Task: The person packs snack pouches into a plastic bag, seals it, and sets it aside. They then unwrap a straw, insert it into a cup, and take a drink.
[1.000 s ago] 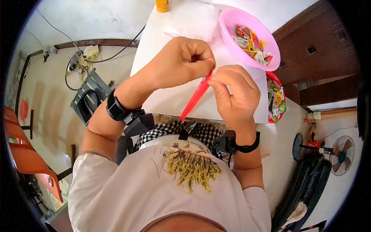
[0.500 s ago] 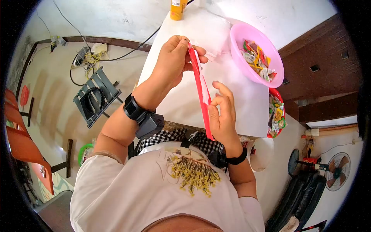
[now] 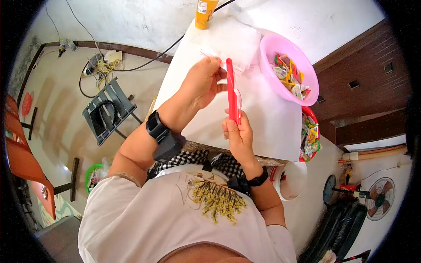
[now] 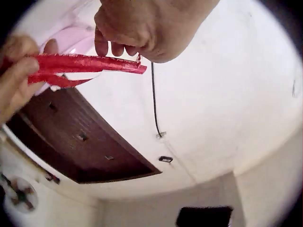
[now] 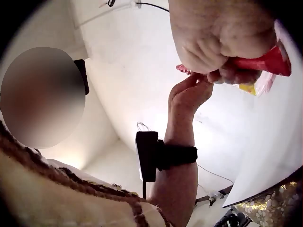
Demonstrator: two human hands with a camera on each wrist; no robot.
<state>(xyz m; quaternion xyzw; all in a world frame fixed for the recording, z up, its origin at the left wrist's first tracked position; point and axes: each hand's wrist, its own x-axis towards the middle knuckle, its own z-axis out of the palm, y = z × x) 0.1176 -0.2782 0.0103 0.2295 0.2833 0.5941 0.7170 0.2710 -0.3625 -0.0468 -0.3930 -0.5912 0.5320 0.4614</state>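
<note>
We've got scuffed whitish walls [image 3: 140, 23] over a pale, shiny floor [image 3: 57, 101], with a dark brown panel [image 3: 359, 79] off to the right. We can see an orange chair [image 3: 27, 171], a dark slatted stool [image 3: 105, 115] and a fan [image 3: 380, 200] near a black padded couch [image 3: 337, 230].

Cup [image 3: 204, 15], orange, on counter [image 3: 267, 131], near wall [image 3: 127, 26]; stool [image 3: 120, 100], grey, slatted, on floor [image 3: 57, 118]; fan [image 3: 380, 199], brown-bladed; chair [image 3: 28, 171], orange; cables [image 3: 106, 66], yellow, tangled.
</note>
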